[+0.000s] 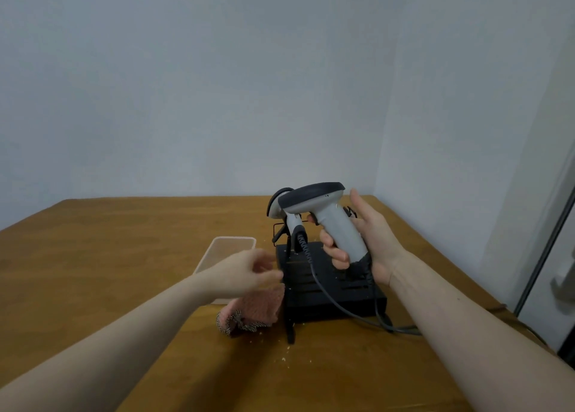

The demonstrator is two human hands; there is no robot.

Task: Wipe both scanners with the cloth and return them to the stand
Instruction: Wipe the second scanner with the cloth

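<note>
My right hand (371, 240) grips the grey handle of a grey-and-black scanner (323, 206) and holds it upright above the black stand (329, 290). A second scanner (284, 209) sits in the stand's wire holder behind it, its coiled cord running down over the base. The pink cloth (258, 307) lies crumpled on the table at the stand's left side. My left hand (249, 271) hovers just above the cloth with its fingers loosely bent; whether it touches the cloth I cannot tell.
A clear plastic tray (217, 249) lies left of the stand on the wooden table (124, 271). Grey cables (395, 327) trail off the stand to the right. Crumbs dot the table in front. Walls close in behind and at right.
</note>
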